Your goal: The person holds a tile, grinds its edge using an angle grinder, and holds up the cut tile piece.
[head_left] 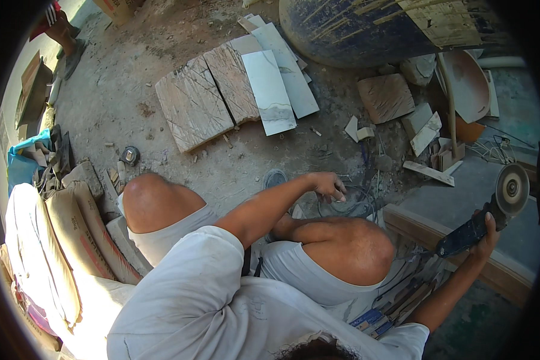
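My left hand [327,185] is held out over my knees, its fingers curled, with pale dust or a small pale bit at the fingertips that I cannot make out. Below it on the ground lie a cable [348,204] and a grey sandal [276,179] on my foot. My right hand [486,234] grips a black angle grinder [459,239] at the right, raised beside a grey board [432,210] with a wooden edge, the grinder's cutting disc [511,189] pointing up.
Pink stone slabs [192,105] and white tiles [267,90] lie ahead. Stacked sacks [72,228] stand left. A dirty drum [378,30], a basin [468,87] and offcuts [426,132] crowd the back right. Another person's leg [66,42] shows at upper left.
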Demonstrator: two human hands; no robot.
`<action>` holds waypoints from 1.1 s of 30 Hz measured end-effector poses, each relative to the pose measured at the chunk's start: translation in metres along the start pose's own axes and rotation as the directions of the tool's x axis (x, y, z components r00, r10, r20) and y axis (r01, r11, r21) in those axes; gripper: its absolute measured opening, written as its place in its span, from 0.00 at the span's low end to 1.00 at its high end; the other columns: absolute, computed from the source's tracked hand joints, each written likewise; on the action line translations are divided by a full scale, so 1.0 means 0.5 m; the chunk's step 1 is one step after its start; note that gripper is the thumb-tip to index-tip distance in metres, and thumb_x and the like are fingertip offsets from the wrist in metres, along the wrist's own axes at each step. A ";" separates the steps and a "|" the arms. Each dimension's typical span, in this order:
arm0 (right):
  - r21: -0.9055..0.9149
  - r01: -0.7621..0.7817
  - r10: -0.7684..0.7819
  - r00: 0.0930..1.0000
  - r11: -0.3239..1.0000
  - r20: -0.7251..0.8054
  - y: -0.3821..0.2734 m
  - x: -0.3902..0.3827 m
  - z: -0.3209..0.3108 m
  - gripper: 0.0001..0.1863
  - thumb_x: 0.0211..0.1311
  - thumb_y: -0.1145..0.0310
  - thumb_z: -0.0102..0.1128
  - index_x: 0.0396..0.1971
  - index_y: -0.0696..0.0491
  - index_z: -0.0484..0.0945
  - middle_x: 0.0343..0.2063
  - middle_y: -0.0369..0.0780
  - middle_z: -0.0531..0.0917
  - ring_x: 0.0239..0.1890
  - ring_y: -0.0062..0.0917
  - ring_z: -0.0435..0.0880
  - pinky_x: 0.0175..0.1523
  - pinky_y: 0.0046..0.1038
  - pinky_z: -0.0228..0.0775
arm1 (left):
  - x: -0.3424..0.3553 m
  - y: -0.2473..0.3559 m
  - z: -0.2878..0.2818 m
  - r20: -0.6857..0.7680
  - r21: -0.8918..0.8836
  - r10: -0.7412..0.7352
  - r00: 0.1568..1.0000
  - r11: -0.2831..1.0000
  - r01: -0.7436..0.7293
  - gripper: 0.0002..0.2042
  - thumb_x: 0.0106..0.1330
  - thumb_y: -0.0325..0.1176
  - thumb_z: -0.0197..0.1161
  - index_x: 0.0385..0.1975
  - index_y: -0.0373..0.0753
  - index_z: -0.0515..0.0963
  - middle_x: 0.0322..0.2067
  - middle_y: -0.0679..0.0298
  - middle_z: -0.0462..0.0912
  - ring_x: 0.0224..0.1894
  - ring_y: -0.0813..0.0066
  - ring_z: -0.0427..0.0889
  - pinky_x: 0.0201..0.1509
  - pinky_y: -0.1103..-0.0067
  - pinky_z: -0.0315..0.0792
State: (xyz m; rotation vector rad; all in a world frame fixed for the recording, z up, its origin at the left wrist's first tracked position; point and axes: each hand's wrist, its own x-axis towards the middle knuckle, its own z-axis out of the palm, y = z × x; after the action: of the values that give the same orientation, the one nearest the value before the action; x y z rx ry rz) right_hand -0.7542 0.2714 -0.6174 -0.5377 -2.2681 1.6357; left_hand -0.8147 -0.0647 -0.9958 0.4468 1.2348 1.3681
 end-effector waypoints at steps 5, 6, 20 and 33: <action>-0.129 -0.118 0.138 0.977 0.985 0.163 0.152 -0.005 0.164 0.23 0.49 0.71 0.69 0.46 0.59 0.74 0.29 0.39 0.81 0.30 0.25 0.82 0.37 0.27 0.75 | -0.113 -0.020 -0.217 -0.849 0.498 0.297 0.437 0.725 0.475 0.35 0.45 0.45 0.79 0.53 0.37 0.73 0.59 0.47 0.71 0.64 0.47 0.67 0.63 0.62 0.65; -0.138 -0.172 0.191 0.972 0.975 0.138 0.191 -0.003 0.207 0.24 0.48 0.71 0.70 0.46 0.60 0.73 0.30 0.39 0.81 0.29 0.25 0.83 0.37 0.27 0.76 | -0.135 -0.029 -0.237 -0.855 0.511 0.322 0.405 0.657 0.555 0.44 0.41 0.48 0.80 0.60 0.39 0.68 0.63 0.43 0.64 0.67 0.43 0.61 0.67 0.60 0.60; -0.479 -0.177 0.412 0.793 0.860 0.448 0.558 0.075 0.505 0.60 0.31 0.62 0.82 0.68 0.63 0.56 0.58 0.51 0.74 0.61 0.38 0.73 0.67 0.32 0.61 | -0.110 -0.101 -0.313 -0.813 0.582 0.377 0.444 0.544 0.604 0.53 0.38 0.39 0.81 0.70 0.47 0.59 0.71 0.33 0.42 0.72 0.26 0.39 0.73 0.50 0.49; -0.582 -0.142 0.505 0.682 0.801 0.529 0.583 0.158 0.572 0.59 0.32 0.62 0.80 0.68 0.62 0.56 0.59 0.54 0.73 0.61 0.40 0.73 0.66 0.33 0.63 | -0.070 -0.092 -0.331 -0.792 0.610 0.444 0.418 0.593 0.526 0.49 0.38 0.38 0.82 0.66 0.38 0.63 0.70 0.35 0.47 0.73 0.31 0.44 0.74 0.53 0.51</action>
State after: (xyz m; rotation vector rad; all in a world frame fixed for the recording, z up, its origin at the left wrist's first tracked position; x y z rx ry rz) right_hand -0.9138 0.1504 -0.9819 -0.5747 -3.3758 1.5411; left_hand -0.9230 -0.1726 -1.0816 0.2053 2.9045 0.8024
